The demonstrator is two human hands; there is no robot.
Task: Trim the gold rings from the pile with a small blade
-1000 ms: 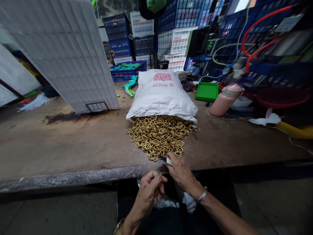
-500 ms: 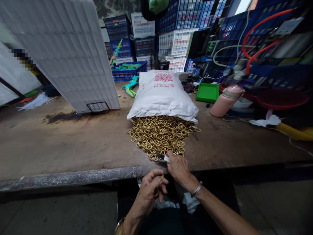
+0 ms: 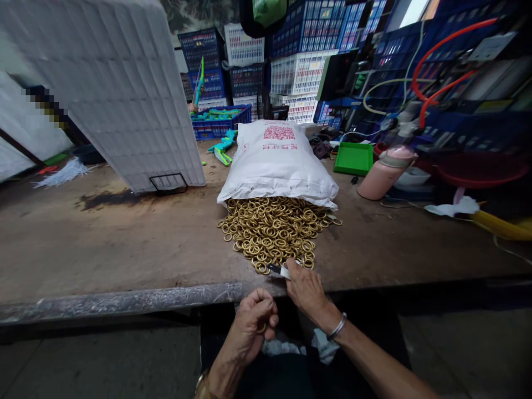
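Note:
A white sack [image 3: 276, 160] with red print lies on the wooden table, and a pile of gold-coloured rings [image 3: 272, 230] spreads from its open end. My right hand [image 3: 306, 288] is closed on a small tool [image 3: 284, 271] with a white handle and a dark tip, at the near edge of the pile. Just off the table's front edge is my left hand [image 3: 255, 321], its fingers curled around a gold ring [image 3: 261, 328], of which only part shows.
A tall white ribbed panel [image 3: 137, 105] stands at the left on a black wire stand. To the right are a green tray [image 3: 353, 158] and a pink bottle [image 3: 384, 174]. Behind, crates [image 3: 301, 72] are stacked. A person's hand [image 3: 192, 107] shows by a blue basket [image 3: 222, 126].
The fingers of my left hand have curled in closer, and the ring piece that showed at its fingertips is no longer visible. My right hand stays almost in place with the tool.

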